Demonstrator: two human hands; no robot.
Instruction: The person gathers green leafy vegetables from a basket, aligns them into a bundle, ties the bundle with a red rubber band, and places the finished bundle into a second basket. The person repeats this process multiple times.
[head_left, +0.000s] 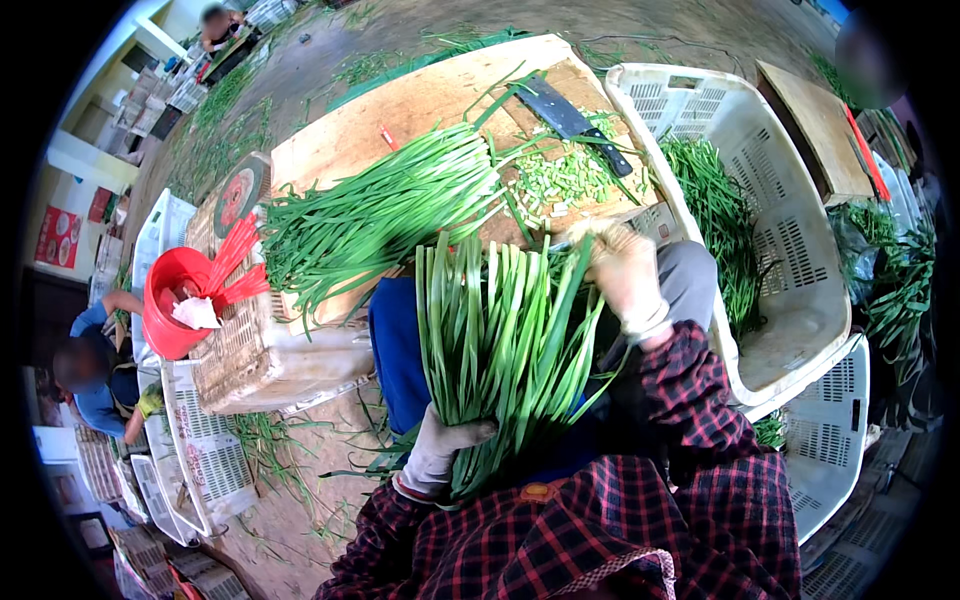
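Note:
My left hand (454, 446), in a pale work glove, is closed around the lower part of a thick bunch of Chinese chives (499, 330) over my lap. At the bunch's upper right is my right hand (622, 270), also gloved and slightly blurred; its fingertips are at the stalk ends, and whether they grip any is not plain. A larger pile of chives (390, 195) lies on the wooden board (345, 150) beyond. To its right, a cleaver (559, 109) with a black handle rests beside chopped pale stalk ends (555, 180).
A white plastic crate (802, 300) holding chives stands at the right. On the left are a red bucket (169, 281) with red strips (232, 255), a round dial scale (241, 196) and more crates (210, 442). Co-workers sit at the far left and upper left; another person is at the upper right.

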